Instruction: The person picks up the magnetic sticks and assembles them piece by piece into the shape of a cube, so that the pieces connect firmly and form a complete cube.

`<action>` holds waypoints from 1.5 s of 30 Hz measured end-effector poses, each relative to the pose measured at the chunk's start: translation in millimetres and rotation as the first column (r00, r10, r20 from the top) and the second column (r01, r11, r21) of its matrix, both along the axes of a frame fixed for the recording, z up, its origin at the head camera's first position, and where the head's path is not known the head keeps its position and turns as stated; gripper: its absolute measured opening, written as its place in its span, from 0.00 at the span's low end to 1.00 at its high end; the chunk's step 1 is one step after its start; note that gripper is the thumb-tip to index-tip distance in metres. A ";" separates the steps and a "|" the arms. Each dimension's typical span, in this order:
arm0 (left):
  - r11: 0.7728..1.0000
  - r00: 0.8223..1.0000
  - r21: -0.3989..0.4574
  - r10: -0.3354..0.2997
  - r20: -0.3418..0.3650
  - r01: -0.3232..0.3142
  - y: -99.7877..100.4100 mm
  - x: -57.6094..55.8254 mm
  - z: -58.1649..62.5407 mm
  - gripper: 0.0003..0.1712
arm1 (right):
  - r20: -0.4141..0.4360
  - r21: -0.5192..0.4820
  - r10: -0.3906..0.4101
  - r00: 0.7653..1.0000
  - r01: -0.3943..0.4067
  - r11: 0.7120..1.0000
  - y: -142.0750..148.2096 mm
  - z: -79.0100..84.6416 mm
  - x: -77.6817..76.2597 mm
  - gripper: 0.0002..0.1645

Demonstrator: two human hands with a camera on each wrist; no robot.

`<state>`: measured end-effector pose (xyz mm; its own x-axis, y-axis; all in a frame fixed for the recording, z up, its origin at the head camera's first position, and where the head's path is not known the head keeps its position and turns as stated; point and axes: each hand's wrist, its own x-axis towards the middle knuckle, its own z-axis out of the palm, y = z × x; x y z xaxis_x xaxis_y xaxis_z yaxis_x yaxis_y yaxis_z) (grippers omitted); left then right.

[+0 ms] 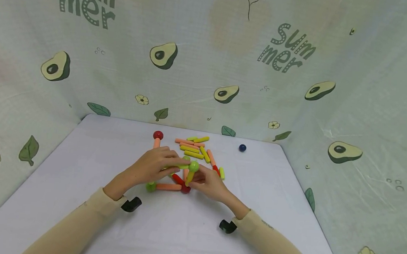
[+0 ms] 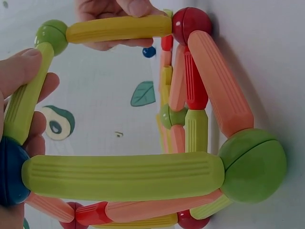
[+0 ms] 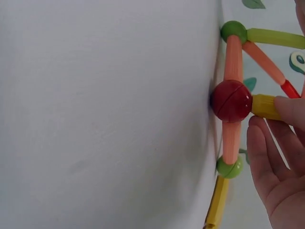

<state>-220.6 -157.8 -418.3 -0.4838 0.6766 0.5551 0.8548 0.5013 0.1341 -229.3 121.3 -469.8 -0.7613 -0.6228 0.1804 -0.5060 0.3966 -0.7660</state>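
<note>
Beige sleeves (image 1: 273,240) come nearest me; past them I see the left hand (image 1: 156,165) gripping a lime stick (image 2: 26,100) and the right hand (image 1: 209,185) pinching a yellow stick (image 2: 119,28), both within the ball-and-stick frame (image 1: 168,187) on the white table (image 1: 271,216). Beyond lie loose sticks (image 1: 193,155) and a blue ball (image 1: 242,148).

White tabletop (image 1: 183,234) bearing a ball-and-stick frame (image 1: 168,187), loose yellow, salmon and red sticks (image 1: 193,155), one dark-blue ball (image 1: 242,148).

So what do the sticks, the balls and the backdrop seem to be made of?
Sticks: probably moulded plastic with a satin finish, going by their even colour and crisp grooves. Balls: likely hard plastic, fairly glossy, with highlights and a seam. Backdrop: looks like printed cloth, matte, from its soft creases; the fibre can't be told.
</note>
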 end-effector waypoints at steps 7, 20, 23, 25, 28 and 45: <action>0.999 0.999 -0.011 0.033 -0.026 -0.033 1.2 0.1 -0.7 0.26 | -0.070 0.036 -0.020 0.997 0.023 0.999 -3.3 -1.0 0.8 0.22; 0.957 0.957 0.096 0.281 -0.076 -0.273 -26.3 11.8 -7.2 0.27 | -0.155 0.093 -0.038 0.987 0.053 0.994 -9.3 5.5 -8.6 0.21; 0.952 0.957 0.139 0.282 -0.064 -0.271 -31.7 15.2 -11.9 0.27 | -0.174 0.100 -0.055 0.983 0.073 0.992 -8.8 6.3 -12.4 0.22; 0.953 0.963 0.152 0.269 -0.028 -0.262 -33.7 18.1 -15.4 0.29 | -0.182 0.107 -0.065 0.981 0.085 0.991 -9.2 5.8 -15.4 0.23; 0.955 0.967 0.153 0.252 0.032 -0.254 -34.6 22.0 -20.3 0.33 | -0.192 0.109 -0.067 0.979 0.089 0.990 -10.6 5.2 -19.5 0.19; 0.954 0.972 0.187 0.224 0.075 -0.234 -34.6 25.2 -29.4 0.38 | -0.182 0.177 -0.248 0.951 0.280 0.943 37.0 14.6 -28.6 0.18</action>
<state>-195.4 -192.4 -447.7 -0.6453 0.4268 0.6336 0.7093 0.6428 0.2894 -257.9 158.4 -455.2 -0.8757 -0.4382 0.2028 -0.4682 0.6681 -0.5783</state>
